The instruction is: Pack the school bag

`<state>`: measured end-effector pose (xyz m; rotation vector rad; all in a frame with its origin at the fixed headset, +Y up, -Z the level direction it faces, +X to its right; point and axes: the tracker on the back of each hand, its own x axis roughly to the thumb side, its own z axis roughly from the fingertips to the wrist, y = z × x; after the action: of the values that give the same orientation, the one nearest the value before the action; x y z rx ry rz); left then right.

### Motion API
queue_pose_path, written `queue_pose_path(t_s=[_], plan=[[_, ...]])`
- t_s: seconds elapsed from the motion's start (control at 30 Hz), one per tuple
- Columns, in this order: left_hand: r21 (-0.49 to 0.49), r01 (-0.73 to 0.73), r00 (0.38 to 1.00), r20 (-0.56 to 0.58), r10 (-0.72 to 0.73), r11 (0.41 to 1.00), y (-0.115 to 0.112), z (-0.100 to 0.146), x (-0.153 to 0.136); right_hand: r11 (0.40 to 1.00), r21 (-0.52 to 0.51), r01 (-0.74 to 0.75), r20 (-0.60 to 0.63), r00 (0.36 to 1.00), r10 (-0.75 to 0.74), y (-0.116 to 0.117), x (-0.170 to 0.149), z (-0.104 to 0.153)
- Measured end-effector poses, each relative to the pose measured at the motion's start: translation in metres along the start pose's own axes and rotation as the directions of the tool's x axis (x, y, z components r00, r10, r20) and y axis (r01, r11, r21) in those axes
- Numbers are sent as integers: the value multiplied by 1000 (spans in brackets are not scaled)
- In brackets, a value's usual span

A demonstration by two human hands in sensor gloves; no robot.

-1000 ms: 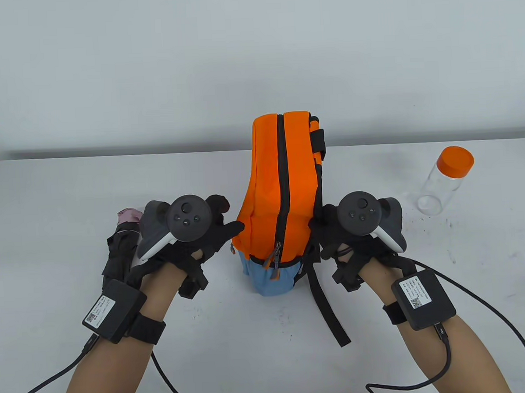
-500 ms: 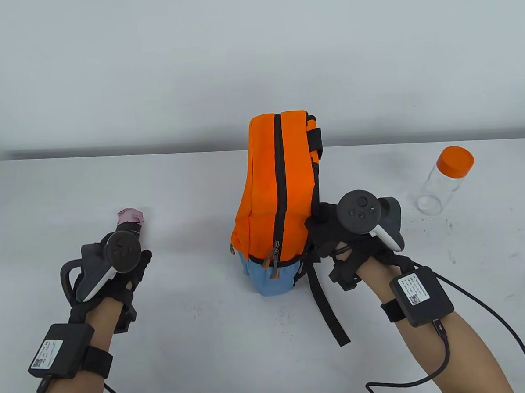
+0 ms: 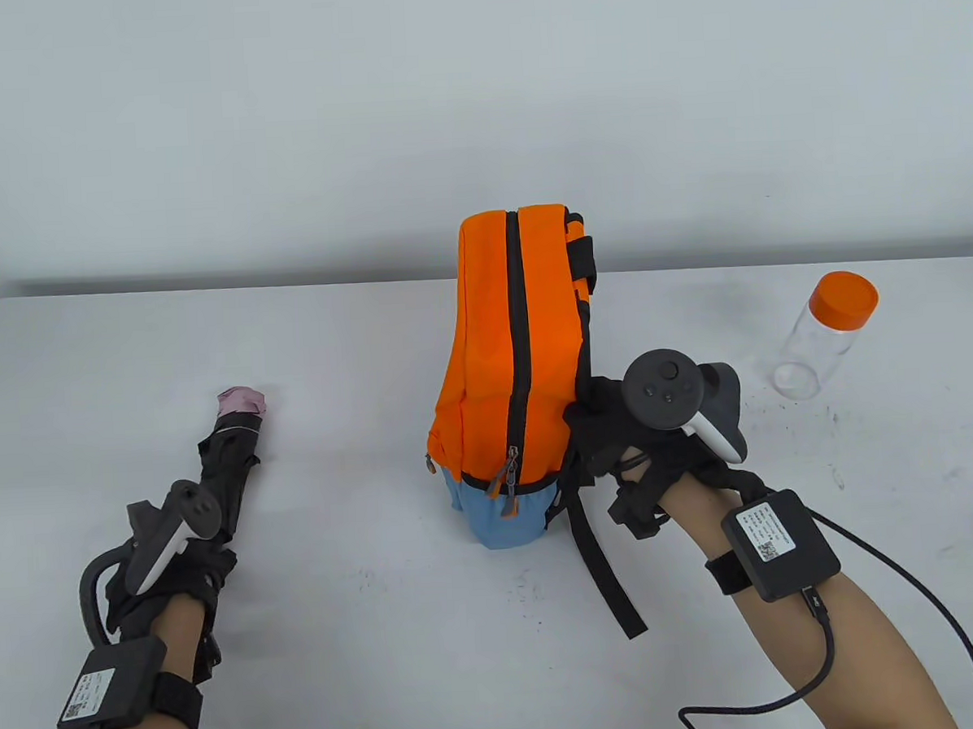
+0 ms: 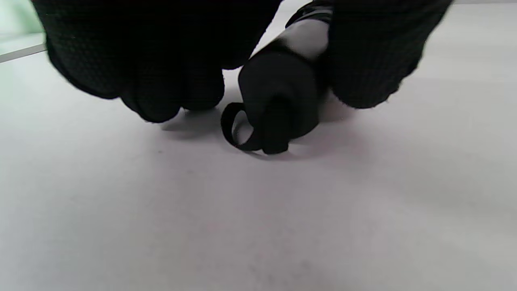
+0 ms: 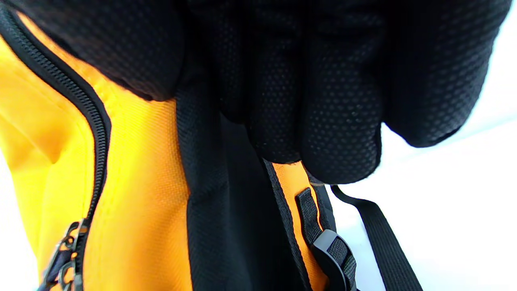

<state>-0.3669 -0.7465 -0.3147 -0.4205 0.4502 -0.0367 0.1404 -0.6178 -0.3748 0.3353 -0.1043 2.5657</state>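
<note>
1. The backpack [image 3: 519,363] is woven orange cloth, matt, with black webbing straps [image 5: 383,238] and a toothed black zipper [image 5: 87,109].
2. The gloved fingers [image 5: 339,117] are black dimpled knit.
3. The bottle [image 3: 815,347] is clear glossy plastic; its cap [image 3: 844,298] is smooth orange plastic.
4. The folded umbrella [image 3: 231,467] is black cloth, its handle [image 4: 282,93] smooth and matt.
5. The tabletop [image 3: 385,614] is matt white, faintly scuffed.

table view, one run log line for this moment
left hand: at umbrella handle | right hand: steadies backpack | zip closed | bottle: untouched

White table [image 3: 368,599]; plain pale wall [image 3: 278,123] behind far edge.
</note>
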Motion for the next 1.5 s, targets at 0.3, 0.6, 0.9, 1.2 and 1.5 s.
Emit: queue_pose_path(t_s=[0.3, 0.6, 0.9, 1.2, 1.5], plan=[[69, -3, 999, 35, 0, 998, 9, 9, 15, 1000, 22, 8, -11, 1000, -8, 0, 0, 1], [439, -347, 925, 307, 225, 829, 103, 68, 12, 999, 39, 4, -19, 1000, -3, 0, -2, 2], [491, -563, 777, 588, 224, 665, 164, 112, 23, 999, 42, -1, -19, 1000, 2, 1, 1, 2], [441, -708, 554, 831, 47, 552, 212, 201, 44, 999, 49, 15, -23, 1000, -14, 4, -1, 3], [264, -761, 359, 932, 45, 592, 241, 224, 86, 998, 60, 22, -29, 999, -20, 6, 0, 4]])
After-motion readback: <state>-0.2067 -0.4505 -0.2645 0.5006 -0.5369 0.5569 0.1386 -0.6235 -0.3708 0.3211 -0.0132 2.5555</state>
